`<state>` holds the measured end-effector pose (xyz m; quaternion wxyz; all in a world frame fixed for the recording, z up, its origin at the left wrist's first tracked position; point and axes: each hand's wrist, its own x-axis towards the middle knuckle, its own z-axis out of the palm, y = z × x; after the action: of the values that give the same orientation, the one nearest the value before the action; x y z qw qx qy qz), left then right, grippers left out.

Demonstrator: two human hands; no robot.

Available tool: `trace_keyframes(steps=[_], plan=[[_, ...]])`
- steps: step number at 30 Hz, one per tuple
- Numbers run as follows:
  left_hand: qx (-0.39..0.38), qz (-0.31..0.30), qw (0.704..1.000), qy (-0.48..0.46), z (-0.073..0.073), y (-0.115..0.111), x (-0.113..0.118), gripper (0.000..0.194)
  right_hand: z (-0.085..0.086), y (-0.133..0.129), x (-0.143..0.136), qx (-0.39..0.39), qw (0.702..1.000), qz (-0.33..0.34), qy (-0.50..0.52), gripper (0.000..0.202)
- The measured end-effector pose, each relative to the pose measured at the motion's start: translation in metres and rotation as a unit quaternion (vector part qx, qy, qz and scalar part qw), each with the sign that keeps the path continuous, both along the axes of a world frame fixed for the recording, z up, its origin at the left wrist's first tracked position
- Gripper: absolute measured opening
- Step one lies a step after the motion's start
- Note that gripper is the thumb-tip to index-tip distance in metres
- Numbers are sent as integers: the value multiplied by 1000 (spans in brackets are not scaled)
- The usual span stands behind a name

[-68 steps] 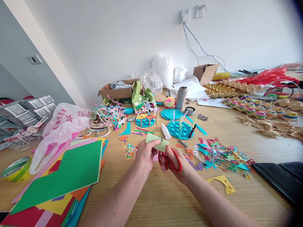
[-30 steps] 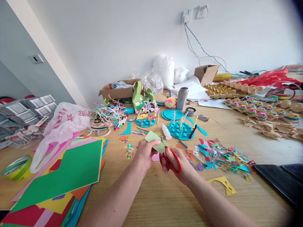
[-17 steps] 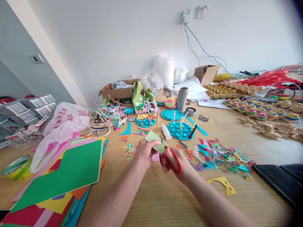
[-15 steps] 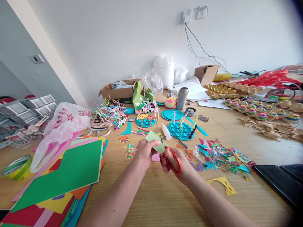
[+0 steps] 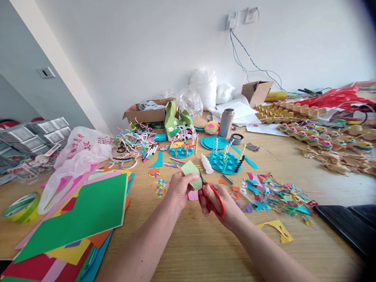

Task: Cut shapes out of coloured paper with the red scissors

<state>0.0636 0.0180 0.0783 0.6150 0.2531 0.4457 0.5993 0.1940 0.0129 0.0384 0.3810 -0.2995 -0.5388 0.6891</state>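
Hands, two: left (image 5: 181, 187) pinches one green paper (image 5: 191, 172), right (image 5: 212, 199) grips one pair of scissors (image 5: 219, 208).

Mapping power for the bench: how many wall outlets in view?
2: left outlet, with cables running down from it; right outlet, beside it on the same wall. More could be hidden.

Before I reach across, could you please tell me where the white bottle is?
In the head view, the white bottle is right of centre, beyond the red-handled scissors and beside the left edge of the blue disc with fuzzy stems.
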Motion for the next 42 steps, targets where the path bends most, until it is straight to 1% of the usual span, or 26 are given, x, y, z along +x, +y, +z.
trace_keyframes(steps=[11,22,27,36,42], plan=[[12,-16,999,26,3,0,-4,18,5,-1,0,-18,1000,10,8,50],[13,-35,998,50,7,0,-7,18,6,-1,0,-21,1000,16,1,51],[14,-45,997,54,6,0,-8,20,7,-1,0,-23,1000,14,6,50],[11,-54,997,46,5,2,-9,20,7,0,0,2,1000,14,-9,52],[12,-45,997,57,2,2,-10,20,8,-1,0,2,1000,11,-14,52]])
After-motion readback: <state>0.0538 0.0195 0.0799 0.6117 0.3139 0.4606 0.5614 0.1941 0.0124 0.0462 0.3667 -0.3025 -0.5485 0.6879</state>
